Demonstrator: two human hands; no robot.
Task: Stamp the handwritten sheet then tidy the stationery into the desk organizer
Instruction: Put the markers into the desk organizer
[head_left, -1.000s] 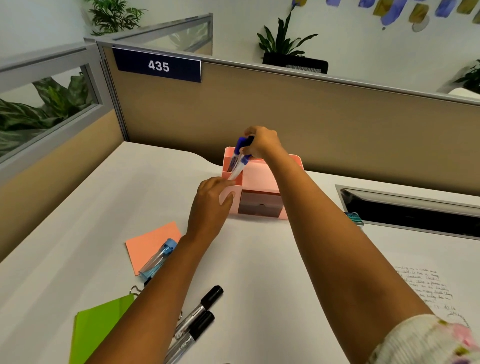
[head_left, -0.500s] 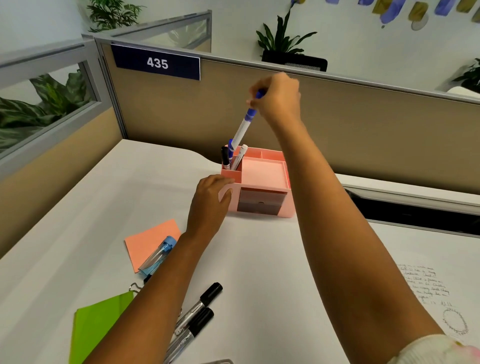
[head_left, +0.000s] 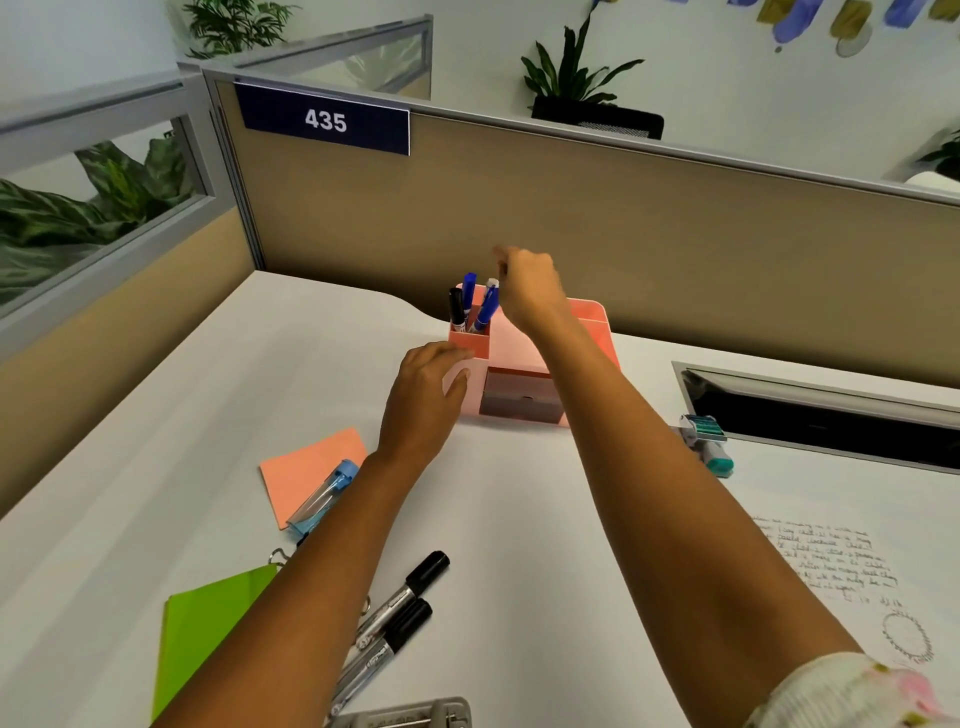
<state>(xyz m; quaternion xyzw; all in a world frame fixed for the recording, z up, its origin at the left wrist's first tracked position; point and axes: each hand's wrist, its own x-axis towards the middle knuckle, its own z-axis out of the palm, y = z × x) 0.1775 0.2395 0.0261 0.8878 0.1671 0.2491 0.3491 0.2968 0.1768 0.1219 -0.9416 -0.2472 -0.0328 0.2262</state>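
Note:
The pink desk organizer (head_left: 589, 319) stands at the back of the white desk. Its front-left cup holds a black marker (head_left: 456, 309) and two blue markers (head_left: 485, 306). My left hand (head_left: 428, 397) rests against the organizer's left front corner. My right hand (head_left: 527, 288) hovers just above and right of the markers, fingers loosely apart and holding nothing. The handwritten sheet (head_left: 831, 564) lies at the right, with a round stamp mark (head_left: 906, 636) under the writing. A teal stamp (head_left: 709, 441) lies right of the organizer.
Two black markers (head_left: 400, 608) lie near the front. Left of them are a green pad (head_left: 208, 629), an orange sticky pad (head_left: 311, 470) with a clear blue tube (head_left: 322, 499) on it, and a binder clip (head_left: 278, 556). A grey tool (head_left: 405, 716) sits at the bottom edge. A cable slot (head_left: 831, 415) opens at the right.
My right hand lifted a blue marker above the organizer, lowered it into the front-left cup and let it go. My left hand stayed on the organizer.

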